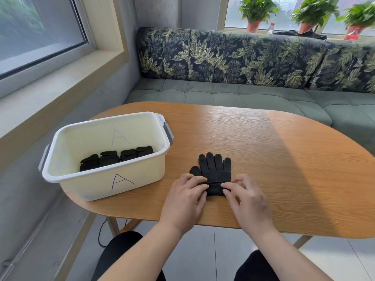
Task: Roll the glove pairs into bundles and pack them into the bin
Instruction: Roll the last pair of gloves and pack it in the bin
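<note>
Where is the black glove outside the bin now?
In the head view the black glove lies flat on the wooden table, right of the white bin, with the left hand and right hand on its cuff.

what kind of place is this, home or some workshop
Probably a home sitting nook or lounge: a cushioned bench sofa with a leaf-print back, an oval wooden table drawn up to it, and potted plants on the window sill.
</note>
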`<state>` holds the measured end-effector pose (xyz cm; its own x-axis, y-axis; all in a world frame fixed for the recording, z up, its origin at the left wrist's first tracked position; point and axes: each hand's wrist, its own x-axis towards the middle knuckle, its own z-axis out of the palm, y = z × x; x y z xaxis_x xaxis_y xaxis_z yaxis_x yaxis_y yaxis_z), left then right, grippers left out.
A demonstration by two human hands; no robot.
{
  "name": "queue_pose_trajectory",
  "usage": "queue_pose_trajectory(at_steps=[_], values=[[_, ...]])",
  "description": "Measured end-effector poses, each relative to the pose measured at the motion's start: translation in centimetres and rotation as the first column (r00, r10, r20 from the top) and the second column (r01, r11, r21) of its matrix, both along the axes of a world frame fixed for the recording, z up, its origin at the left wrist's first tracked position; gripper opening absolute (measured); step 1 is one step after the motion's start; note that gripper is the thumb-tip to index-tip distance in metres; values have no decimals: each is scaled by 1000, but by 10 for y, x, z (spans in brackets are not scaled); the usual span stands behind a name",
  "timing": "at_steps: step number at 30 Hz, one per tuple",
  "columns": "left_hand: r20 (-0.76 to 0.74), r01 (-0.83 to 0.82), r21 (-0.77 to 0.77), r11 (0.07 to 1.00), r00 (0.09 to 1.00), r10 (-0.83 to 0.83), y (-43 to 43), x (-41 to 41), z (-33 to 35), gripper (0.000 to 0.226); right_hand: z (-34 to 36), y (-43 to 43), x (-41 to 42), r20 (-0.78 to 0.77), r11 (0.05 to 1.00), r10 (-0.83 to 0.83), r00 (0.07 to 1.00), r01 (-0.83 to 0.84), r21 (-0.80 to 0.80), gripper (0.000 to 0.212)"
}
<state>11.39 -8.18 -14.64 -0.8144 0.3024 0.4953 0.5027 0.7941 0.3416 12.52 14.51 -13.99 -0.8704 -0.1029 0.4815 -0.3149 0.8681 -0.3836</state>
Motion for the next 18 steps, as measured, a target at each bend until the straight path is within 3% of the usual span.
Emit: queue_pose_trajectory(at_steps=[10,18], values=[[53,-38,-46,998,998,41,2,0,1,31,-7,-2,-2,-139,985,34,990,-10,170,18],[15,3,-111,994,1000,-1,2,1,2,33,-6,-6,-1,-114,982,-19,993,40,187,21]])
